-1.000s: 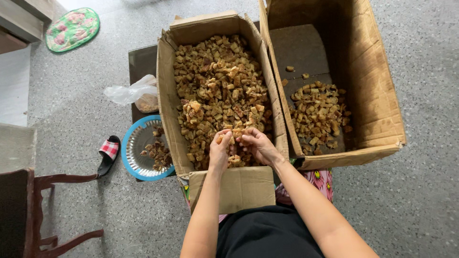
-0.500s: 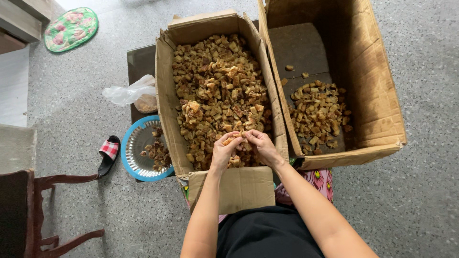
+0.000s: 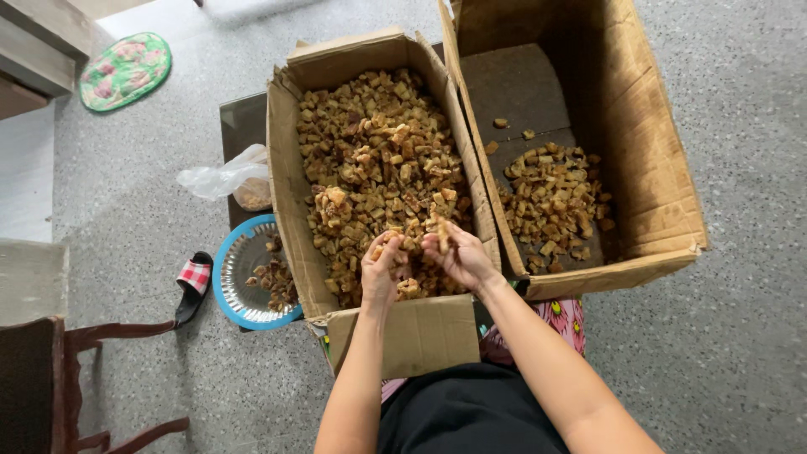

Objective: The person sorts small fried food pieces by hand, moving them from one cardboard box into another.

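Over the near end of a full cardboard box [image 3: 290,176], both hands at work: left hand [image 3: 382,271] and right hand [image 3: 458,256] each pinching brown dried chunks [image 3: 378,168]. Likely light, brittle, crumbly; best pinched by the edges. Second box [image 3: 656,168] alongside.

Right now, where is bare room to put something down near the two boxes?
The far half of the right box floor is bare. Open floor lies right of it. The left box is full of brown pieces, and both hands, left and right, work there.
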